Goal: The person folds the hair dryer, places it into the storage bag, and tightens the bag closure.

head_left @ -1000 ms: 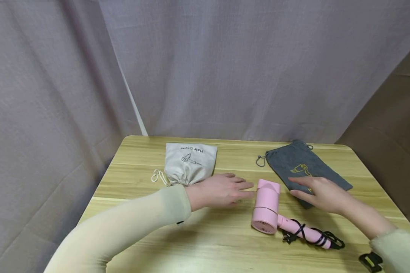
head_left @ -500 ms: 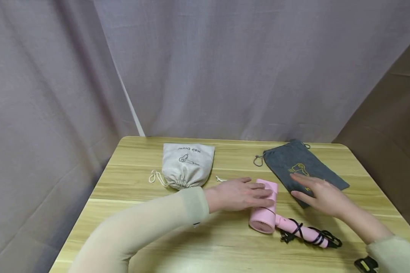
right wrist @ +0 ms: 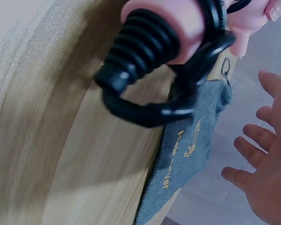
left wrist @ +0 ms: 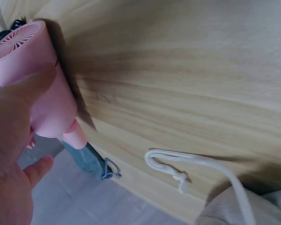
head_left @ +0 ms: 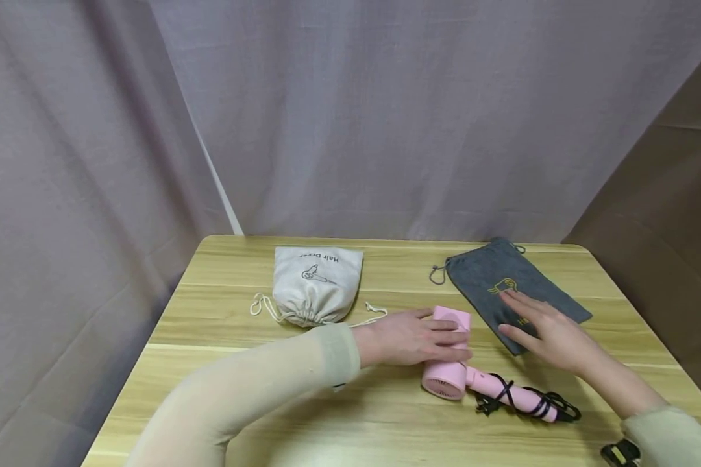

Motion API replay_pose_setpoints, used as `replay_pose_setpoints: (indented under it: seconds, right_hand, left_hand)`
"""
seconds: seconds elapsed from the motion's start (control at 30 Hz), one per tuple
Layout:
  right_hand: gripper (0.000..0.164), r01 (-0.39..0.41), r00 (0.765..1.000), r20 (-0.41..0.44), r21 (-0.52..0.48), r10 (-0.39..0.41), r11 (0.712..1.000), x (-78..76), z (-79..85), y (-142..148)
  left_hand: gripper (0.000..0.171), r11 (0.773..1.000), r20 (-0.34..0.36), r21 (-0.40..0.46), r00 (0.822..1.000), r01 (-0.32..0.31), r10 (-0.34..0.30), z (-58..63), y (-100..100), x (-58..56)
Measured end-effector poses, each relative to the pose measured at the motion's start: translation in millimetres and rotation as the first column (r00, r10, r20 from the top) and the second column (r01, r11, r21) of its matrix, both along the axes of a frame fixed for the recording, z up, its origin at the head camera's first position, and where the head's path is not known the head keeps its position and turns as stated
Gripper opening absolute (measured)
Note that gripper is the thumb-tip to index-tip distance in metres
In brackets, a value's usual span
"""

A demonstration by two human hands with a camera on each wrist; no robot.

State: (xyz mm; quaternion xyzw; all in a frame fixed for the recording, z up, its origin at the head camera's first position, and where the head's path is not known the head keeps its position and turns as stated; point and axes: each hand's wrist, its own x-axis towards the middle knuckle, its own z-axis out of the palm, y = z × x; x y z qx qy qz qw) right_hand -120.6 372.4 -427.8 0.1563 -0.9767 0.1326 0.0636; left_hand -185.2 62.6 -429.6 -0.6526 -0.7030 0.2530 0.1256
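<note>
In the head view a pink hair dryer (head_left: 444, 376) lies on the wooden table, black cord wound about its handle. My left hand (head_left: 411, 337) lies across the barrel, fingers extended over it; the left wrist view shows one digit against the side of the pink barrel (left wrist: 56, 101). My right hand (head_left: 555, 337) hovers with spread fingers over a dark grey drawstring bag (head_left: 491, 285) printed with a yellow dryer drawing. It holds nothing. Up close in the right wrist view are the handle's end and the looped black cord (right wrist: 147, 115).
A cream drawstring bag (head_left: 318, 292) marked "Hair Dryer" sits at the back left, its white cord (left wrist: 196, 159) trailing on the table (head_left: 350, 434). At the lower right, beside the right sleeve, is a small black object (head_left: 619, 454). Grey curtains (head_left: 350, 117) hang behind the table.
My left hand has moved right from beside the dryer onto its barrel, its fingers now across it. The right hand has barely moved; the view has shifted slightly.
</note>
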Motion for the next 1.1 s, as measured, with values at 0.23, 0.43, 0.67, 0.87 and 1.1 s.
replay_pose_setpoints:
  seconds: [0.23, 0.43, 0.67, 0.87, 1.1]
  right_hand:
    - [0.071, 0.008, 1.000, 0.020, 0.007, -0.008, 1.000, -1.7, 0.3, 0.8]
    - [0.071, 0.007, 1.000, 0.028, 0.012, -0.007, 1.000, -4.3, 1.5, 0.0]
    - [0.070, 0.007, 0.999, 0.046, 0.026, -0.008, 1.000, -6.1, 2.3, -2.7]
    - [0.069, -0.006, 0.999, 0.044, 0.034, 0.004, 0.999, -8.1, 4.2, -5.9]
    - [0.068, -0.007, 0.997, 0.073, 0.037, 0.004, 0.999, -11.3, 5.5, -8.7]
  left_hand:
    - [0.060, 1.000, 0.037, 0.015, 0.999, 0.024, -0.025, -1.8, -7.5, 0.2]
    - [0.079, 0.998, 0.094, 0.032, 0.994, 0.052, -0.054, -2.7, -13.6, 1.8]
    - [0.084, 0.997, 0.166, 0.044, 0.983, 0.070, -0.076, -6.4, -16.4, 3.4]
    - [0.085, 0.990, 0.207, 0.068, 0.969, 0.125, -0.136, -9.1, -15.1, 2.3]
    - [0.087, 0.978, 0.266, 0.095, 0.942, 0.188, -0.207, -9.6, -16.0, 2.9]
